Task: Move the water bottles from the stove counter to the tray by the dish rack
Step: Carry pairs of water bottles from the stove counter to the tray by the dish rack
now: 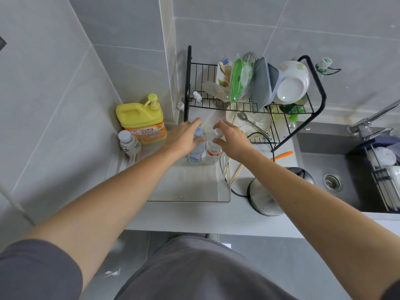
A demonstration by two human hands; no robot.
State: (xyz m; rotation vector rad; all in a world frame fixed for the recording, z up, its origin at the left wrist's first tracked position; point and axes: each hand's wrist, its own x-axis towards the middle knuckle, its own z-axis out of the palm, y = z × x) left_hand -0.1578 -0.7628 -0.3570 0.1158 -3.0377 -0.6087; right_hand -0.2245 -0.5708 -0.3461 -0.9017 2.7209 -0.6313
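At the tray's [194, 198] far edge, the left hand [184, 137] grips a blue-capped bottle [197, 151] and the right hand [232, 140] grips a white-capped bottle [213, 154].

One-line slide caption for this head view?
Left hand and right hand each grip a clear plastic water bottle standing in the transparent tray.

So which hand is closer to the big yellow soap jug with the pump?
Left. The left hand grips the blue-capped clear water bottle just right of the yellow plastic soap jug. The right hand, on the white-capped bottle, is farther right.
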